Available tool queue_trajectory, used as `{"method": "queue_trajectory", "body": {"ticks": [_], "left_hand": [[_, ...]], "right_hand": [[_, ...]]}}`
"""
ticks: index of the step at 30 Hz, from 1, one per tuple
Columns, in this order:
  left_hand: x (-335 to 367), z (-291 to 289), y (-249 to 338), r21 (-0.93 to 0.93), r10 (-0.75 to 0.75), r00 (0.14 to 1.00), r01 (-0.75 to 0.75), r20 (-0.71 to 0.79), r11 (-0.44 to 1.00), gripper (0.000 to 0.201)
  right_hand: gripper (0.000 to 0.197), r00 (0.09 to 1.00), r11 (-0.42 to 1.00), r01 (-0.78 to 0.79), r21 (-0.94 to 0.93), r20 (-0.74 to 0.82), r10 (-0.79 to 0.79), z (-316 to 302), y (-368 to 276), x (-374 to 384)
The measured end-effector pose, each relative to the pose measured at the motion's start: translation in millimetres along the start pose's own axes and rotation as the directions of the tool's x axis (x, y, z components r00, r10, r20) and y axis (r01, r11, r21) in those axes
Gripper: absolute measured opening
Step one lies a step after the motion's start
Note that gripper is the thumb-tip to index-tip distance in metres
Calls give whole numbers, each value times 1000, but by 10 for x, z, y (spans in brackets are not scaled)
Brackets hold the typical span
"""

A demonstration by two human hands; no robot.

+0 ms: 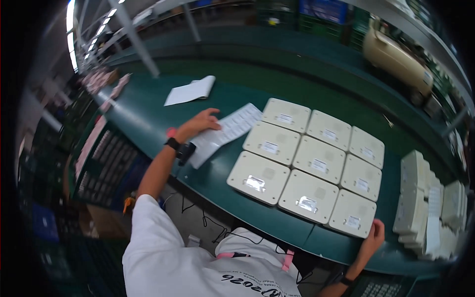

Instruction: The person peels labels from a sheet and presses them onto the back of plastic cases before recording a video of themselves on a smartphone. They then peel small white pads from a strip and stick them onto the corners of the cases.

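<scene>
My left hand (202,123) is open over a long white sheet of labels (236,123), its fingers apart and fingertips at the sheet's printed part. The sheet lies slantwise on the green table. To its right, several flat cream plastic casings (319,159) sit close together in rows, each with a small white label on its upper face. At the corner of the nearest right casing (352,214), my right hand (374,236) rests against the edge with loosely bent fingers. It lifts nothing; part of its fingers is hard to make out.
More cream casings (411,198) stand stacked at the table's right end, with a white label strip (433,218) on them. A folded white paper pad (190,92) lies at the far left. Green crates (106,163) stand left of the table (213,185). Cables (210,222) hang below its front edge.
</scene>
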State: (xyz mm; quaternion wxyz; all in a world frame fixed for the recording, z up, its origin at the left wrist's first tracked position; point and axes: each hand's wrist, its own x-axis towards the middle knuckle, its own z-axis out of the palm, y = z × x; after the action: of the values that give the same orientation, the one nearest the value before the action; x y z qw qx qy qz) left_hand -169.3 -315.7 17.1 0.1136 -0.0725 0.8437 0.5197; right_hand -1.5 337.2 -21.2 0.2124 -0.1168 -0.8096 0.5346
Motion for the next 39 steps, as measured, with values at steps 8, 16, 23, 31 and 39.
{"method": "queue_trajectory", "body": {"ticks": [8, 16, 23, 31, 39], "left_hand": [[-855, 943, 318, 795, 678, 663, -204, -317, 571, 55], [-1897, 1454, -607, 617, 553, 608, -127, -570, 776, 15], [-1740, 1595, -120, 819, 759, 559, -226, -334, 527, 22], [-1812, 1513, -137, 537, 560, 791, -370, -247, 758, 23], [-1773, 1293, -311, 514, 606, 771, -607, 197, 606, 21]], "right_hand": [[14, 989, 987, 148, -58, -20, -149, -4, 297, -90], [11, 960, 989, -142, 39, -238, 147, 60, -211, -355], [7, 888, 980, -79, 181, -433, 151, 156, 140, -218], [7, 889, 987, -134, 89, -430, 159, 87, 127, -317], [8, 918, 977, -166, 136, -341, 203, -81, -41, -295]]}}
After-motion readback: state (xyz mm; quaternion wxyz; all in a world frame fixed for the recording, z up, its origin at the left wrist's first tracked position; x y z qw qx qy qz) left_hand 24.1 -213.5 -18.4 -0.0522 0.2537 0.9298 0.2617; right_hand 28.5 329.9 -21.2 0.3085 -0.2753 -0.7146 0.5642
